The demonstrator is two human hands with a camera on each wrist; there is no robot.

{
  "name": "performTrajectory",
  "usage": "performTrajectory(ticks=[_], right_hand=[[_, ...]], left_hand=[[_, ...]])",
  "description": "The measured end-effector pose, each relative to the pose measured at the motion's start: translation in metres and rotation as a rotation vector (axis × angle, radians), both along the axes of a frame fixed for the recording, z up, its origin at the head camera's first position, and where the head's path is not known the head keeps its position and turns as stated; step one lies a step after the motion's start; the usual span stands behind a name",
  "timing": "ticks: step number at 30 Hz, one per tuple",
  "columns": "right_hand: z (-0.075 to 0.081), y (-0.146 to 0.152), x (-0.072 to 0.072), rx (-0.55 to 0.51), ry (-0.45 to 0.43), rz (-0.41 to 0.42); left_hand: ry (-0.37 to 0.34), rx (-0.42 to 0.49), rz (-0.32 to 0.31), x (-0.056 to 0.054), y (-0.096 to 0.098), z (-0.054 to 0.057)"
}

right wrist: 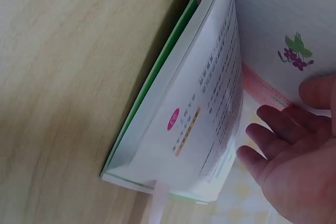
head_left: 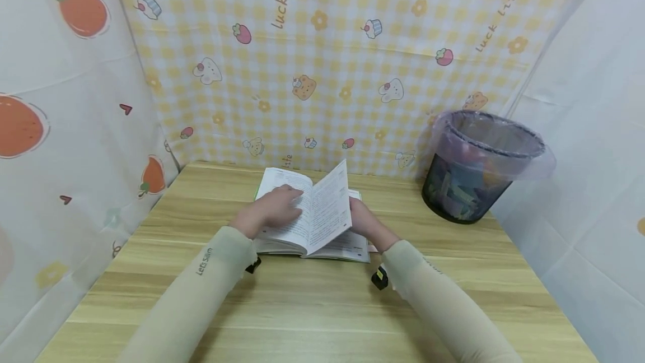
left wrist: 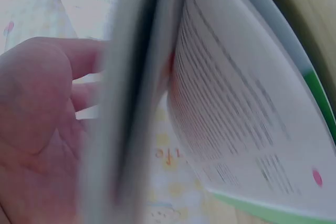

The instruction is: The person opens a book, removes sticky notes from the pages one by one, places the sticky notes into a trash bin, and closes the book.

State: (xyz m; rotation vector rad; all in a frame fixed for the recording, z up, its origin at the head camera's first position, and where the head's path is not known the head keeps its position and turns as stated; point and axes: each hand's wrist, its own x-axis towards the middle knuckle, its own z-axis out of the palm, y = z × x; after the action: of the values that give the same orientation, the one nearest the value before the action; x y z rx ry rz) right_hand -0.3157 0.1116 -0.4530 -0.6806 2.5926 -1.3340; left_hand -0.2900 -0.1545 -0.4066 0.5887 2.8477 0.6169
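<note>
An open book [head_left: 289, 232] with printed pages lies on the wooden table, one page [head_left: 330, 206] standing up near its middle. My left hand [head_left: 276, 206] rests on the left-hand pages, fingers pointing right toward the spine. In the left wrist view, the blurred edge of the pages [left wrist: 118, 98] hides that hand's fingertips. Behind the raised page is my right hand [head_left: 364, 220], partly covered by it. From the right wrist, its thumb [right wrist: 317, 93] touches the page's underside beside a purple flower picture [right wrist: 295, 53]; the other fingers [right wrist: 278, 129] are loosely bent below.
A dark bin [head_left: 461, 184] lined with a translucent purple bag stands at the table's back right. Patterned cloth [head_left: 327, 60] hangs behind the table, and white cloth flanks both sides. A pale pink ribbon [right wrist: 158, 203] sticks out from the book's end.
</note>
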Motion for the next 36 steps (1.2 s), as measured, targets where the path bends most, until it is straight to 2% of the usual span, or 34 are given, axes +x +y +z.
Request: performTrajectory(ticks=[7, 9, 16, 21, 25, 29, 32, 36], right_hand=[[0.003, -0.016, 0.007, 0.055, -0.019, -0.009], [0.004, -0.023, 0.009, 0.106, -0.011, -0.001], [0.005, -0.037, 0.019, 0.299, 0.0, 0.109], [-0.001, -0.042, 0.02, 0.392, -0.008, 0.134], [-0.004, -0.046, 0.02, 0.452, -0.039, 0.124], [-0.002, -0.051, 0.02, 0.502, -0.069, 0.104], [0.0, -0.055, 0.02, 0.547, -0.069, 0.089], [-0.002, -0.059, 0.021, 0.604, -0.028, 0.078]], left_hand=[[0.104, 0.098, 0.025, -0.006, -0.03, -0.009], [0.123, 0.125, 0.039, -0.007, -0.037, -0.012], [0.076, 0.269, 0.082, -0.009, -0.058, -0.022], [0.051, 0.35, 0.118, -0.013, -0.071, -0.03], [-0.017, 0.402, 0.195, -0.016, -0.078, -0.027], [-0.017, 0.383, 0.229, -0.016, -0.077, -0.011], [0.019, 0.319, 0.155, -0.012, -0.066, 0.005], [-0.004, 0.202, -0.018, -0.006, -0.038, 0.016]])
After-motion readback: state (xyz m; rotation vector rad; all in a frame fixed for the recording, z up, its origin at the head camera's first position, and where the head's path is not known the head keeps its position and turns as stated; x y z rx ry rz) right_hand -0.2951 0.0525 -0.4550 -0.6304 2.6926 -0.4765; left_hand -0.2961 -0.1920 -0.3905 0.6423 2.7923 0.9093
